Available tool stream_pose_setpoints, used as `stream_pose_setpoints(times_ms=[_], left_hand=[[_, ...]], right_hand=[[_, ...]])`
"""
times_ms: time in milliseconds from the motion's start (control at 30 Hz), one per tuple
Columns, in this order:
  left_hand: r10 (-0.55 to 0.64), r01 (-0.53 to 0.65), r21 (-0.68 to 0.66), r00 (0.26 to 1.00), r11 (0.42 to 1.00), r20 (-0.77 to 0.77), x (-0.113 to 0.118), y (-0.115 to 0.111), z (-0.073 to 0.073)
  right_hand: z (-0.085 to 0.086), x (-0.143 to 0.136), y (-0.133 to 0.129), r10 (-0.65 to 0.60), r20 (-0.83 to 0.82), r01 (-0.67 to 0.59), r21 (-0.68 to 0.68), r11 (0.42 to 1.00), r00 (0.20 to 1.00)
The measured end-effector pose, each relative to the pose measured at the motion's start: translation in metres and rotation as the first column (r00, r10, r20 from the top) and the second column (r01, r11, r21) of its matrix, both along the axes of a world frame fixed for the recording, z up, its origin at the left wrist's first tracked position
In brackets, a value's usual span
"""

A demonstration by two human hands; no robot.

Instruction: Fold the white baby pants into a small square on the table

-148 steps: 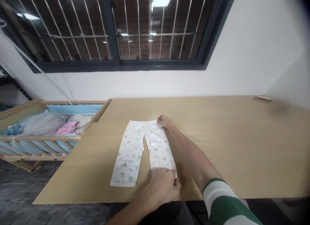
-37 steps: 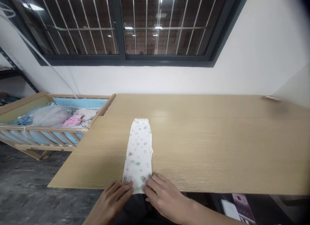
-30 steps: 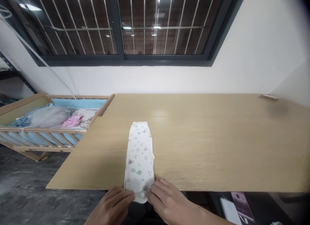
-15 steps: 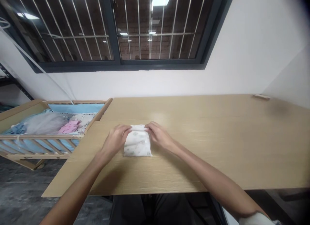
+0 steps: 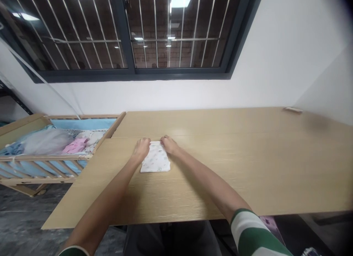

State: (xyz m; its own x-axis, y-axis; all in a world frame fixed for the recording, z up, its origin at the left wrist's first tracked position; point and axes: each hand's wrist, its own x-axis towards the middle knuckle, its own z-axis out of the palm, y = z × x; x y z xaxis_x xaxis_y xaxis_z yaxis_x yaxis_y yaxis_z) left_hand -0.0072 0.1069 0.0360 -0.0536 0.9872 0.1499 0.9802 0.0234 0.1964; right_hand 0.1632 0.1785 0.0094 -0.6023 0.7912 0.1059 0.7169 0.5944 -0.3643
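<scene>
A small folded white cloth (image 5: pixel 156 158) with a faint print lies flat on the wooden table (image 5: pixel 220 168). At its far left corner, my left hand (image 5: pixel 142 147) is closed, fingers curled on the cloth's edge. My right hand (image 5: pixel 168 144) pinches the far right corner in the same way. Both hands hide the corners they grip. The near edge of the cloth rests on the tabletop, untouched.
To the left stands a wooden crib (image 5: pixel 49 158) with blue lining, holding a pink cloth (image 5: pixel 75 145) and other fabrics. A barred window (image 5: pixel 176 32) is in the wall behind. A small flat object (image 5: pixel 292 110) lies at the table's far right.
The cloth's near edge has shifted slightly away from me, and it looks flatter and shorter. Both hands are now farther forward, with fingers curled more tightly at the far corners.
</scene>
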Motion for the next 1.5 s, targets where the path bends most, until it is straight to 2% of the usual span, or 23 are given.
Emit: stream_pose_setpoints(times_ms=[100, 200, 267, 333, 433, 500, 600, 733, 967, 1033, 1133, 1233, 1333, 1433, 1500], left_hand=[[0.027, -0.024, 0.046, 0.998, 0.999, -0.054, 0.014, -0.026, 0.007], [-0.011, 0.023, 0.086, 0.991, 0.996, -0.137, 0.037, -0.076, -0.001], [-0.023, 0.051, 0.135, 0.979, 0.990, -0.203, 0.054, -0.112, -0.019], [0.013, 0.029, 0.166, 0.969, 0.986, -0.245, 0.066, -0.140, -0.043], [0.019, 0.030, 0.184, 0.965, 0.982, -0.263, 0.073, -0.160, -0.078], [0.019, 0.040, 0.222, 0.966, 0.974, -0.259, 0.073, -0.162, -0.092], [0.047, 0.020, 0.286, 0.973, 0.958, -0.226, 0.071, -0.160, -0.097], [0.054, -0.004, 0.309, 0.987, 0.951, -0.154, 0.071, -0.161, -0.093], [0.042, 0.015, 0.293, 0.982, 0.956, -0.186, 0.068, -0.165, -0.088], [0.063, -0.009, 0.283, 0.981, 0.959, -0.184, 0.070, -0.166, -0.084], [0.090, -0.044, 0.264, 0.982, 0.963, -0.166, 0.075, -0.167, -0.080], [0.084, -0.047, 0.240, 0.985, 0.970, -0.150, 0.076, -0.167, -0.077], [0.061, -0.027, 0.203, 0.984, 0.979, -0.166, 0.070, -0.162, -0.075], [-0.016, 0.038, 0.133, 0.987, 0.990, -0.162, 0.051, -0.154, -0.068], [-0.082, 0.090, 0.069, 0.990, 0.994, -0.112, 0.032, -0.148, -0.063]], right_hand=[[0.010, 0.003, -0.006, -0.024, -0.035, 0.026, 0.071, 0.997, 0.999], [0.025, 0.003, -0.026, 0.103, -0.104, -0.084, 0.181, 0.980, 0.989], [0.032, 0.000, -0.048, 0.274, -0.094, -0.250, 0.205, 0.946, 0.957], [0.033, -0.004, -0.071, 0.466, -0.055, -0.451, 0.177, 0.875, 0.883], [0.020, -0.009, -0.095, 0.670, -0.016, -0.667, 0.078, 0.741, 0.743], [0.006, -0.010, -0.099, 0.705, -0.005, -0.705, -0.017, 0.709, 0.709], [-0.011, -0.011, -0.086, 0.670, 0.023, -0.664, -0.116, 0.739, 0.742], [-0.023, -0.014, -0.047, 0.591, 0.094, -0.583, -0.100, 0.806, 0.801], [-0.030, -0.021, 0.021, 0.481, 0.120, -0.484, -0.005, 0.875, 0.869], [-0.032, -0.022, 0.035, 0.437, 0.125, -0.440, -0.005, 0.898, 0.891], [-0.036, -0.024, 0.046, 0.428, 0.148, -0.430, -0.021, 0.903, 0.891], [-0.037, -0.024, 0.042, 0.407, 0.150, -0.413, 0.011, 0.911, 0.901], [-0.029, -0.017, 0.024, 0.324, 0.084, -0.332, 0.114, 0.936, 0.942], [-0.014, -0.002, -0.006, 0.235, -0.050, -0.216, 0.240, 0.946, 0.971], [-0.004, 0.011, -0.030, 0.265, -0.083, -0.237, 0.252, 0.938, 0.961]])
